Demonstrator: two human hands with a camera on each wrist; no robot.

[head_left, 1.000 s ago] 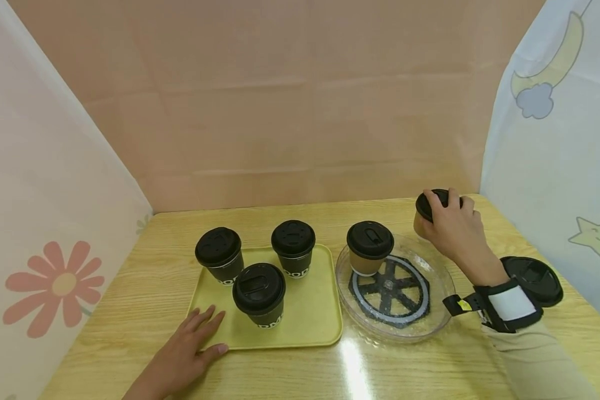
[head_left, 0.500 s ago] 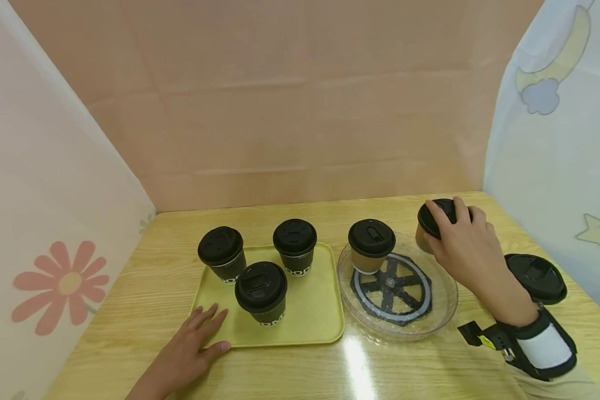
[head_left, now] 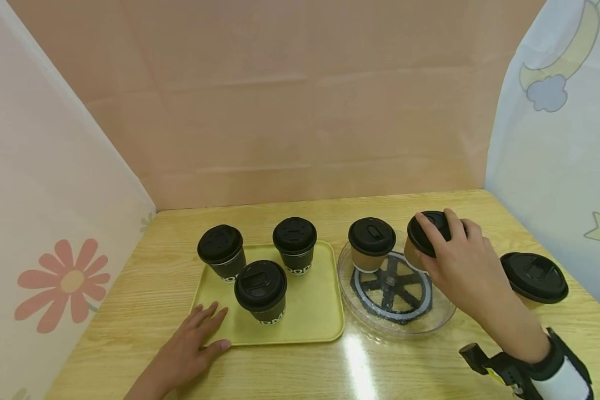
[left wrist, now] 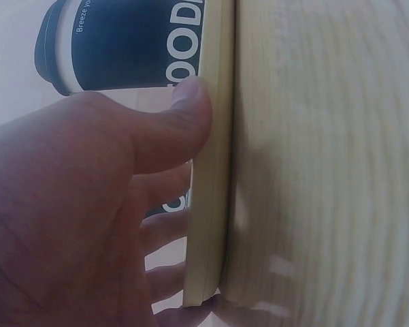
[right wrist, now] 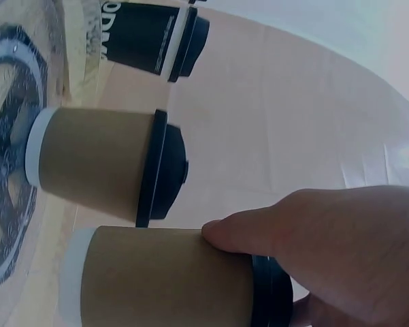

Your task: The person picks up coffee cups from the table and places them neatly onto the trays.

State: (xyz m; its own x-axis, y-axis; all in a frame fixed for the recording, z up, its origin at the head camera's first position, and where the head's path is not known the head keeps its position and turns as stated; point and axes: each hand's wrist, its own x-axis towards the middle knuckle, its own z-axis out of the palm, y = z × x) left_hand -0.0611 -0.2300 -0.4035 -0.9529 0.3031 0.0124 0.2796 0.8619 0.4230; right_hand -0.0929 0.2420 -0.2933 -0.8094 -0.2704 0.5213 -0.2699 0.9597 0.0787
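My right hand (head_left: 467, 266) grips a brown paper coffee cup (right wrist: 167, 276) by its black lid (head_left: 426, 233), with the thumb against the cup's side. This cup is at the far right part of a clear round dish (head_left: 450, 316); whether its base touches the dish cannot be told. Beside it in the dish, another lidded brown cup (head_left: 369, 261) stands upright. My left hand (head_left: 182, 353) rests on the near left corner of a yellow tray (head_left: 315, 311), fingers extended and thumb (left wrist: 187, 116) on the rim. Three black lidded cups stand on the tray, the nearest coffee cup (head_left: 261, 291) closest to that hand.
A further black-lidded brown cup (head_left: 534, 278) stands at the right, partly behind my right forearm. A dark spoked wheel shape (head_left: 390, 289) shows in the dish. Wooden tabletop (head_left: 280, 372) lies in front; a tan backdrop (head_left: 300, 111) and printed side sheets enclose the table.
My right hand has brought the brown cup nearer and slightly left, from beyond the dish to its far right part. The left hand stays on the tray corner.
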